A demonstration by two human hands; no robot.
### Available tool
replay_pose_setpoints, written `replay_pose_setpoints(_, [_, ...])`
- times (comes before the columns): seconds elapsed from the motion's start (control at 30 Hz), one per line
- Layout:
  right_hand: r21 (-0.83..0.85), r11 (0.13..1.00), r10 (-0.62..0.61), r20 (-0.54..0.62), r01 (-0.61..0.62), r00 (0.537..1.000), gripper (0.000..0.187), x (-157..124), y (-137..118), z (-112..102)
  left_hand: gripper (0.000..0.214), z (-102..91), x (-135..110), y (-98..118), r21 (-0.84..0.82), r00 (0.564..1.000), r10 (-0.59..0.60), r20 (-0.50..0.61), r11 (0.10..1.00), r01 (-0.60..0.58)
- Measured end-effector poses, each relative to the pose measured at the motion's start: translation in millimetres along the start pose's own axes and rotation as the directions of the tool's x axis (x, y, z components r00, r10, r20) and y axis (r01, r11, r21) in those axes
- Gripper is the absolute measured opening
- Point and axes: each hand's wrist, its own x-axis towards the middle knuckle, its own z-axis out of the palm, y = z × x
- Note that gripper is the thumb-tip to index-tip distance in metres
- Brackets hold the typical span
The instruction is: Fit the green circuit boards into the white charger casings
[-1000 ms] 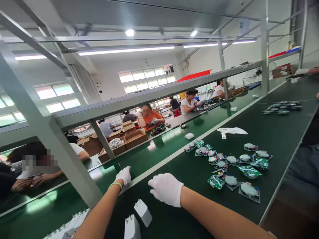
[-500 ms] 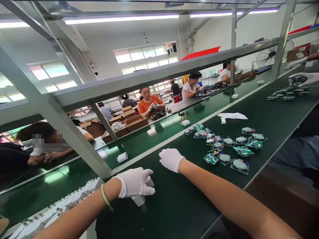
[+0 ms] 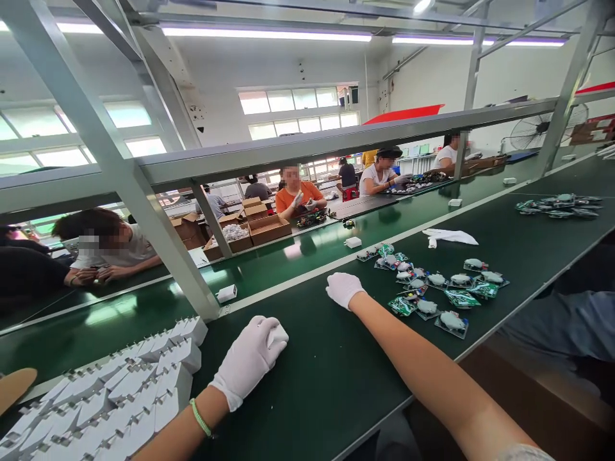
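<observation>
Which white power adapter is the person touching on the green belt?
The adapter under the gloved left hand, apart from the packed rows of adapters at lower left, which no hand touches.

No legible text is showing anywhere in this view. The green circuit boards [image 3: 461,298] lying ahead of the right hand [image 3: 343,289] are carrying printed markings too small to read, while the white power adapters [image 3: 129,384] beside the left hand [image 3: 250,362] are showing no readable lettering. The brown sign [image 3: 590,130] far beyond the right hand is displaying only blurred marks.
</observation>
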Motion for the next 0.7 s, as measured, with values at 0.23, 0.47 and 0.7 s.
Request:
replay_pose_setpoints(0.23, [0.007, 1.000, -0.007, -0.025, 0.007, 1.000, 0.029, -1, 0, 5, 0.041, 30.8, -24, -7, -0.298, 0.966, -0.224, -0.127, 0.938, 0.178])
replay_pose_setpoints(0.47, [0.014, 1.000, -0.003, -0.138, 0.005, 0.990, 0.029, -23, 17, -14, 0.044, 27.9, -20, -10, -0.480, 0.955, -0.288, -0.077, 0.850, 0.217])
replay_pose_setpoints(0.7, [-0.064, 0.960, 0.263, -0.129, -0.273, 0.956, 0.028, -89, 103, -38, 0.049, 17.4, -15, -15, -0.631, 0.921, -0.359, -0.152, 0.752, 0.189])
